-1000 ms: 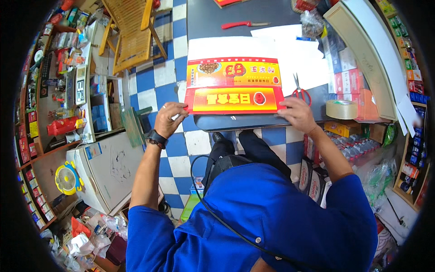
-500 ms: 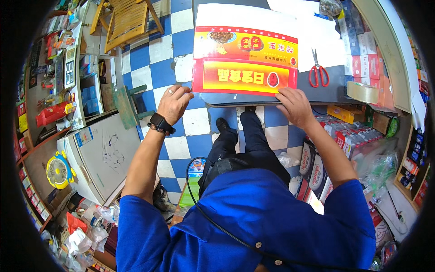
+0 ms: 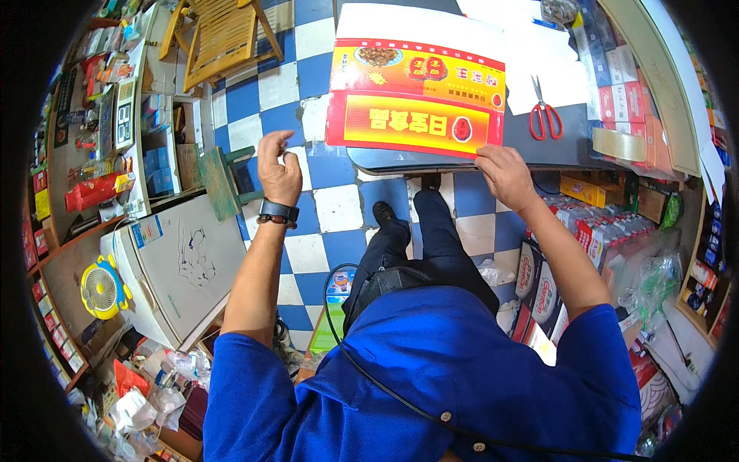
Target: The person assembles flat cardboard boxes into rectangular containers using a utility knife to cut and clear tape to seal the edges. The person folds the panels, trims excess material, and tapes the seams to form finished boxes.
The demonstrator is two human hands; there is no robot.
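Note:
A flattened cardboard box [image 3: 419, 98], red and yellow with a white flap at its far side, lies on the dark table and juts past its left edge. My right hand [image 3: 506, 175] grips the near right corner, fingertips on the printed face. Left of the cardboard, my left hand [image 3: 279, 171] is raised over the tiled floor, with a dark watch and a bead bracelet at the wrist. Its fingers are bent, the thumb stands apart from them, and I see nothing held. Red-handled scissors [image 3: 545, 115] rest to the right of the cardboard.
A roll of clear tape [image 3: 618, 145] stands on the table [image 3: 566, 146] at the right, beside stacked small boxes [image 3: 625, 100]. White sheets [image 3: 550, 73] lie behind the scissors. A wooden folding chair [image 3: 231, 46] and a green stool [image 3: 222, 179] are on the left, near a white cabinet [image 3: 181, 258].
My left hand has moved left, away from the cardboard's near left corner, and its fingers have turned upward. My right hand remains at the right corner.

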